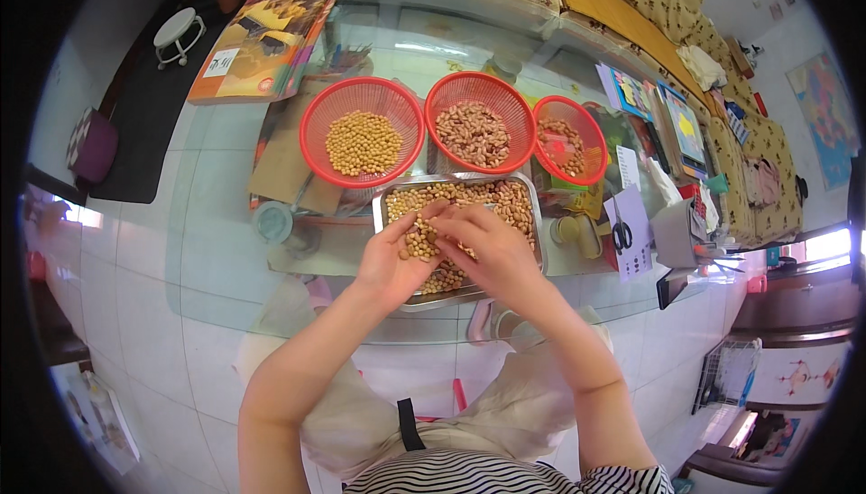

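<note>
A metal tray [538,250] holding mixed yellow soybeans and brownish-pink peanuts or beans lies in front of me on the glass table. My left hand [395,261] is cupped palm up over it, with several soybeans [420,245] in the palm. Fingers of my right hand [494,249] are bent together over that palm; what they pinch, if anything, is hidden. Beyond the tray stand three red baskets: the left basket [311,147] has soybeans, the middle basket [436,97] speckled pinkish beans, and the smaller right basket [595,147] brownish kernels resembling peanuts.
Books [262,47] are stacked at the table's far left. Under the glass top sits a round jar [273,223]. To the right lie black scissors [621,234] on a lilac sheet [635,255], near a grey box [675,234] and picture books [684,129]. A patterned sofa runs behind.
</note>
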The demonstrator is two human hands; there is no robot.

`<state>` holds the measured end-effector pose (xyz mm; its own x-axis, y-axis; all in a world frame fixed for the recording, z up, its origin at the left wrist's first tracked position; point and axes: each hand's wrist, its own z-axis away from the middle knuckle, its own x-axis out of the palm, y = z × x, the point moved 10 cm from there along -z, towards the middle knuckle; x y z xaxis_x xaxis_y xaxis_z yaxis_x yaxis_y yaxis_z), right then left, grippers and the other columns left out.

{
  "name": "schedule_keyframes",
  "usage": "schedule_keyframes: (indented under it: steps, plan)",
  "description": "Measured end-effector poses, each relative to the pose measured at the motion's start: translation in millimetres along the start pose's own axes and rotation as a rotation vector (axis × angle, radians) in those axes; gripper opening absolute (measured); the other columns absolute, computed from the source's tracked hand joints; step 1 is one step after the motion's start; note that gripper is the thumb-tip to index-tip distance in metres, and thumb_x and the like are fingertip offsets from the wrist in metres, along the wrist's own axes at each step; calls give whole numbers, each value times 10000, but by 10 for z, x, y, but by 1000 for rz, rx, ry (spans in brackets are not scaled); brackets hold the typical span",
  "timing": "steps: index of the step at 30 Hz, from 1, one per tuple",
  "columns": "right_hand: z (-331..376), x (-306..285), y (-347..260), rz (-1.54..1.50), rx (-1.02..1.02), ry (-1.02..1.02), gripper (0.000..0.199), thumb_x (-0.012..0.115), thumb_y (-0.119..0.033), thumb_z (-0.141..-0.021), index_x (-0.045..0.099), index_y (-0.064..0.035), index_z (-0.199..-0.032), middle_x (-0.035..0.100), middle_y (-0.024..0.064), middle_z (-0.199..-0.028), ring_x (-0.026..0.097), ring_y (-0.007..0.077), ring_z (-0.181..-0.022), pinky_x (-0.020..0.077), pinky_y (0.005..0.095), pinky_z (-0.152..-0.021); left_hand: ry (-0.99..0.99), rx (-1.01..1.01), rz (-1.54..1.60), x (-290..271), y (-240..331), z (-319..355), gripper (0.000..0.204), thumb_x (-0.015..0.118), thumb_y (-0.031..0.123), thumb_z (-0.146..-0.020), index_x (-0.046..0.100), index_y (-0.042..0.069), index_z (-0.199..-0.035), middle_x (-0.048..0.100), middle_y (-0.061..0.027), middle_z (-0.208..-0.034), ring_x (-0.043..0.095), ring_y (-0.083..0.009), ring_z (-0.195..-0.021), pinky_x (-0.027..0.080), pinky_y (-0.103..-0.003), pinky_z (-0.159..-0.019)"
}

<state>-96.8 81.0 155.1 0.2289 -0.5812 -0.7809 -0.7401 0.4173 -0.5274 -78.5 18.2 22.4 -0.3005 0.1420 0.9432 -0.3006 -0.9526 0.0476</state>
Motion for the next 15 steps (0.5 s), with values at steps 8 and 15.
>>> schedule_keyframes:
  steps: [8,15]
  plan:
    - [75,236,59,46,33,-48,258,709,-69,-804,666,-73,-1059,606,100,-962,634,286,-876,529,389,-719,4,21,24,74,28,27,430,261,174,-1042,418,-59,-1367,499,-185,-1369,480,-268,-1285,354,-410,-1127]
    - [62,188,102,-106,108,-17,222,711,-38,-798,624,-56,-1002,618,101,-930,641,238,-779,527,347,-663,-27,17,-8,87,20,19,389,295,182,-1040,440,-39,-1325,503,-153,-1337,465,-258,-1290,364,-403,-1117]
